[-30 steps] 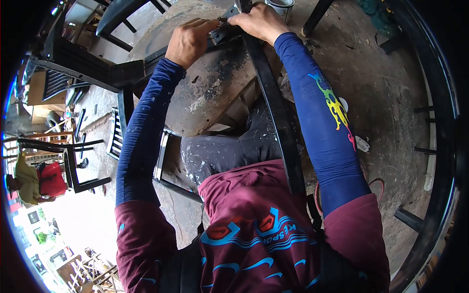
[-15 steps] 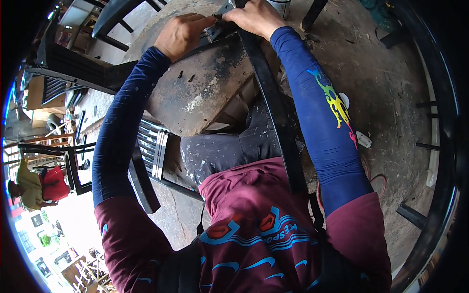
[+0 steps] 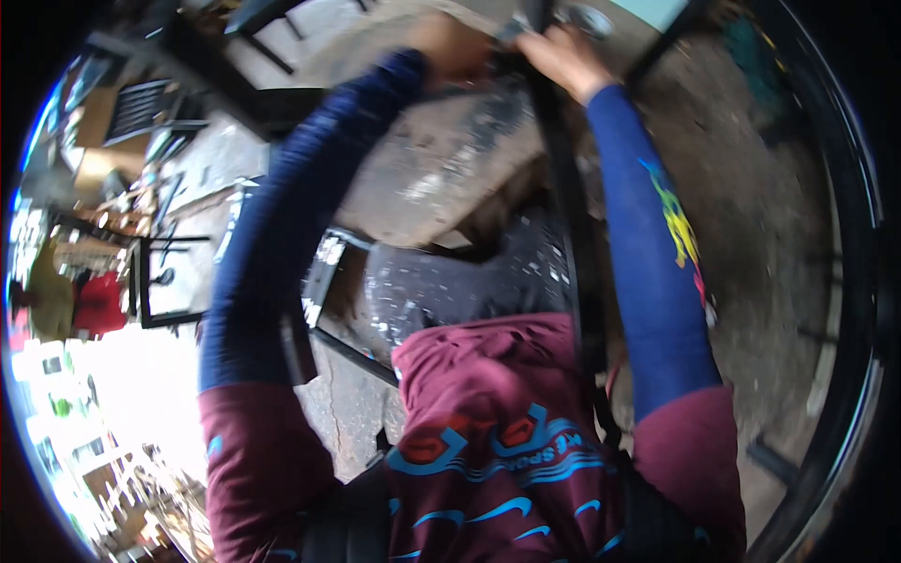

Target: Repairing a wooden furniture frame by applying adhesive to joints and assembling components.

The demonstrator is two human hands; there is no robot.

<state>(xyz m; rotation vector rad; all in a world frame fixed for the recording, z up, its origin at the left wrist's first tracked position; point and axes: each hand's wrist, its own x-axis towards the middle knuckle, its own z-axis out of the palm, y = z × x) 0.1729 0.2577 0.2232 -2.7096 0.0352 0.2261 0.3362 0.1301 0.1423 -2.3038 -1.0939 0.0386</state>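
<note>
My left hand (image 3: 452, 52), smeared by motion, is at the top centre beside a dark joint (image 3: 511, 58) of a black wooden frame; its fingers cannot be made out. My right hand (image 3: 568, 58) has its fingers closed at that joint, against a small metal piece too blurred to name. The long black bar (image 3: 563, 206) of the frame runs down from there between my forearms to my body. A round, worn, paint-stained board (image 3: 432, 159) lies below my hands, above my dark spattered trousers.
Black chair parts (image 3: 216, 84) and frames (image 3: 141, 281) fill the left, with red and olive cloth (image 3: 99, 305) and wood pieces (image 3: 160, 507). A long black curved piece (image 3: 845, 281) edges the right. A pale container (image 3: 587, 19) stands beyond my right hand.
The whole view has shifted and blurred. Both hands appear further right in the picture, still at the frame's joint; my left hand is now much more smeared.
</note>
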